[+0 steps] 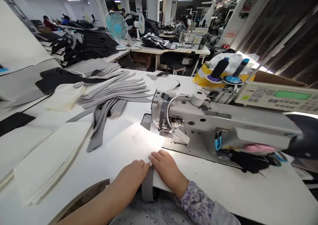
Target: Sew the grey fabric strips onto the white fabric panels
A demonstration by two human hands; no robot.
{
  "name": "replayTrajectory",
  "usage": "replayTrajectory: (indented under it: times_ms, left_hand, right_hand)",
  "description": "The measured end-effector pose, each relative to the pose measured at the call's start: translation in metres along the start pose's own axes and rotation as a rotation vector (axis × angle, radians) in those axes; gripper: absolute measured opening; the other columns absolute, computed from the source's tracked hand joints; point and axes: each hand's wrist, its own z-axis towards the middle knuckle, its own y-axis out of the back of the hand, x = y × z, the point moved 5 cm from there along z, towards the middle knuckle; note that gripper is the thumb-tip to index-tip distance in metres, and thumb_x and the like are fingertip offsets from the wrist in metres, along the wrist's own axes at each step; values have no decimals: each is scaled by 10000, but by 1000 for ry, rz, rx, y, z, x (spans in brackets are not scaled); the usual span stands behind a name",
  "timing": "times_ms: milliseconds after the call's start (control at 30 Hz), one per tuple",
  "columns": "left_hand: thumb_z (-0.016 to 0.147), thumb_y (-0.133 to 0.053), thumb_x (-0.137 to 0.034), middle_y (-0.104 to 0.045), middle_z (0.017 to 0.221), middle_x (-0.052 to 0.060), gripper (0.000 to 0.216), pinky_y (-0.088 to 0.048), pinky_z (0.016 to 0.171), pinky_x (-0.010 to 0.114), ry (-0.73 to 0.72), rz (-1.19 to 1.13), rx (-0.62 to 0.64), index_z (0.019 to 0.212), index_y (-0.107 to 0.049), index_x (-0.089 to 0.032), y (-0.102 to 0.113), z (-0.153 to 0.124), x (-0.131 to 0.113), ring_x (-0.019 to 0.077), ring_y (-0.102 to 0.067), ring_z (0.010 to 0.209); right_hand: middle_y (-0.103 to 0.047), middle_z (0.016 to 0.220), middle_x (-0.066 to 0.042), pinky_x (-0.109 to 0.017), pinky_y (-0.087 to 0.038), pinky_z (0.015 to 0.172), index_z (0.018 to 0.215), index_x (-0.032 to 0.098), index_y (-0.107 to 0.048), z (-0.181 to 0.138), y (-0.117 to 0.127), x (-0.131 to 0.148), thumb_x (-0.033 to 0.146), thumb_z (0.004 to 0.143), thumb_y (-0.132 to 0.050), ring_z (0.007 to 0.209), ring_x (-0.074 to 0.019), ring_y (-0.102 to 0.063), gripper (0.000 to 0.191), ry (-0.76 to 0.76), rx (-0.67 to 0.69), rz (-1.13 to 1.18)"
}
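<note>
My left hand (130, 177) and my right hand (166, 168) lie close together on a white fabric panel (131, 148) at the table's near edge. Both hands hold the panel, their fingertips almost meeting. A grey fabric strip (148, 185) hangs down between them, and its top end is hidden under my fingers. The panel stretches away from me toward the needle area of an industrial sewing machine (198, 119), just to the right. A floral sleeve covers my right forearm.
Several grey strips (114, 95) lie left of the machine, with stacked white panels (49, 158) at the near left. Thread cones (220, 69) and a control panel (273, 95) stand behind the machine. Beyond are other tables, a fan (116, 27), dark fabric stacks and seated workers.
</note>
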Motion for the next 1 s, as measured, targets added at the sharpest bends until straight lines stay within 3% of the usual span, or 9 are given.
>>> replayTrajectory:
  times_ms: [100,167,233,300,467,600,733,867,1000]
  left_hand:
    - [884,-505,-234,-588,1077,60,323,-509,870,370,-145,-180,104,1190,-599,-285,4,11,4,273,-573,981]
    - [957,-429,-359,-579,1131,40,297,-494,917,347,-191,-281,39,1189,-600,-289,22,26,20,253,-558,1040]
    - [960,-386,-367,-516,1267,52,363,-420,1045,368,-118,-246,-148,1249,-568,-245,45,51,42,260,-476,1187]
    - [903,-495,-381,-449,1349,60,432,-344,1115,409,-25,-150,-247,1309,-518,-236,59,79,58,284,-386,1277]
    - [721,-722,-483,-573,1027,56,510,-380,1041,413,88,-80,-92,1147,-580,-243,65,128,69,308,-498,1102]
    - [718,-661,-494,-579,984,44,382,-447,812,302,139,-165,5,994,-613,-234,72,131,72,287,-527,1040]
    - [764,-591,-496,-582,970,34,307,-380,592,251,183,-313,42,896,-606,-218,75,128,77,233,-577,874]
    - [767,-597,-551,-588,906,50,374,-381,567,250,220,-346,42,886,-610,-197,73,132,81,234,-584,799]
    - [763,-594,-502,-609,943,45,357,-414,592,238,218,-309,20,944,-630,-197,70,139,86,233,-589,834]
  right_hand:
    - [-656,1007,-63,-342,-511,739,991,164,-633,-3,-10,-5,169,925,-618,828,-195,-570,68,-2,82,27]
    - [-653,1051,-63,-338,-507,774,1040,176,-630,-8,-12,-4,163,944,-592,869,-190,-570,105,19,46,40]
    - [-650,1096,-61,-331,-506,806,1087,190,-625,-10,-13,-1,129,957,-557,906,-183,-573,159,52,6,51]
    - [-646,1127,-60,-325,-507,826,1097,196,-626,-10,-16,2,106,954,-549,940,-178,-576,186,77,-20,57]
    - [-625,1184,-50,-373,-479,951,1082,192,-634,-4,-16,-2,149,958,-557,1070,-211,-544,152,14,-70,35]
    - [-614,1194,-66,-408,-418,1050,1070,166,-634,1,-5,-6,145,910,-595,1173,-250,-488,166,-27,-49,59]
    - [-605,1203,-81,-391,-446,1013,1060,160,-637,6,2,-12,195,898,-606,1144,-251,-488,169,-85,-24,156]
    - [-594,1230,-85,-391,-445,1009,1051,152,-634,10,1,-17,215,886,-621,1137,-252,-476,177,-110,-20,200]
    - [-592,1236,-97,-401,-448,998,1056,140,-635,12,-2,-19,205,865,-639,1124,-263,-475,201,-109,-32,208]
